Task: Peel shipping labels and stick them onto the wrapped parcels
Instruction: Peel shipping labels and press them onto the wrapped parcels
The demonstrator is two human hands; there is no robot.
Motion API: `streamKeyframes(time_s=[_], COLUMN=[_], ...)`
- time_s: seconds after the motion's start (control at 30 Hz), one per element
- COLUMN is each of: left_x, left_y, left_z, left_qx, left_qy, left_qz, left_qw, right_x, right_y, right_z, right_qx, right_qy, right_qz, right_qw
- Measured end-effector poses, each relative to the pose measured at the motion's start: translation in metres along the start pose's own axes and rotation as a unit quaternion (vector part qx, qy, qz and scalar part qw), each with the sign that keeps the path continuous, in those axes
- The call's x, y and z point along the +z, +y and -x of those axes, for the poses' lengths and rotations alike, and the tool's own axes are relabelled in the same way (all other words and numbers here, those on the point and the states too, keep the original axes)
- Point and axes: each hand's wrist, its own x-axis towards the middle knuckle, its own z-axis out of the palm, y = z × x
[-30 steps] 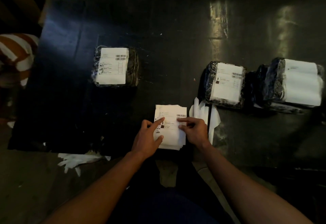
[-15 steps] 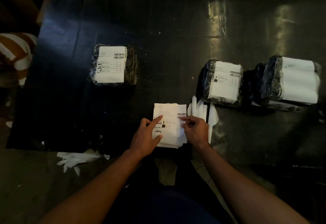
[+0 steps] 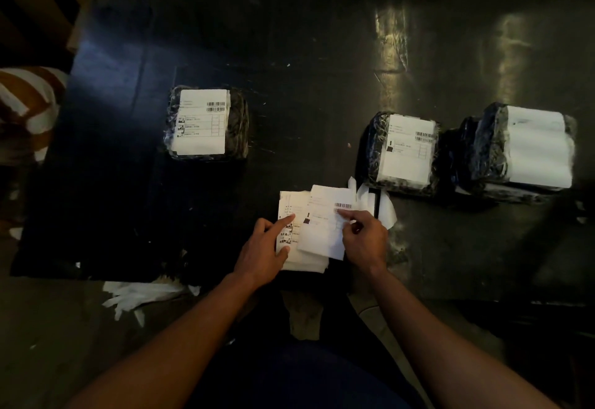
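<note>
Three black film-wrapped parcels are sitting on the dark glossy floor sheet (image 3: pixel 106 183) in front of me: one (image 3: pixel 206 123) toward its left side, a second (image 3: pixel 402 151) to the right, and a third (image 3: pixel 521 151) just beside it, near the right edge, all wearing white labels already. Nearest me, my left hand (image 3: pixel 264 252) is pinning the white stack of printed shipping labels (image 3: pixel 291 231) with a straight forefinger, while my right hand (image 3: pixel 365 241) is pinching the top label (image 3: pixel 325 221) between thumb and forefinger and drawing it off to the right. Whether its backing is coming away, I cannot tell. I am judging the risks as these: the loosened label could curl and stick to itself or my fingers, or drag the next sheet along if my left hand eases off. White strips of peeled backing (image 3: pixel 370 202) are lying beside the stack, and more scraps (image 3: pixel 138 296) are littering the grey floor past the sheet's near edge. Dim light is glaring off the far surface.
</note>
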Motion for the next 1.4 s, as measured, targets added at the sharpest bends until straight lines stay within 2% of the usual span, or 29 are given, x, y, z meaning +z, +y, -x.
streamKeyframes(time_s=[0.13, 0.27, 0.43, 0.57, 0.67, 0.83, 0.93, 1.03, 1.23, 1.4], left_x=[-0.008, -0.033, -0.074, -0.101, -0.119, -0.138, -0.146, -0.155, -0.165, -0.169], left_y=[0.014, 0.043, 0.09, 0.116, 0.129, 0.142, 0.15, 0.156, 0.159, 0.16], left_z=[0.006, 0.015, 0.025, 0.033, 0.042, 0.062, 0.07, 0.07, 0.073, 0.074], left_qx=[-0.002, 0.039, 0.097, 0.13, 0.16, 0.201, 0.22, 0.241, 0.253, 0.254], left_qy=[0.04, 0.134, 0.082, 0.072, 0.095, 0.1, 0.118, 0.163, 0.19, 0.19], left_qz=[-0.028, 0.103, 0.255, 0.373, 0.382, 0.358, 0.378, 0.348, 0.308, 0.32], left_qw=[0.999, 0.985, 0.958, 0.916, 0.905, 0.906, 0.891, 0.891, 0.897, 0.893], right_x=[-0.016, -0.039, -0.064, -0.08, -0.093, -0.115, -0.123, -0.126, -0.136, -0.136], right_y=[-0.014, -0.037, -0.071, -0.098, -0.117, -0.151, -0.167, -0.175, -0.185, -0.189], right_z=[-0.001, 0.0, 0.008, 0.015, 0.017, 0.011, 0.009, 0.008, 0.002, 0.001], right_qx=[-0.032, -0.069, -0.118, -0.165, -0.199, -0.24, -0.273, -0.3, -0.308, -0.313], right_qy=[-0.003, -0.034, -0.059, -0.075, -0.073, -0.051, -0.06, -0.046, -0.024, -0.016], right_qz=[-0.031, -0.094, -0.156, -0.182, -0.196, -0.251, -0.239, -0.209, -0.203, -0.198], right_qw=[0.999, 0.993, 0.979, 0.967, 0.957, 0.936, 0.93, 0.93, 0.929, 0.929])
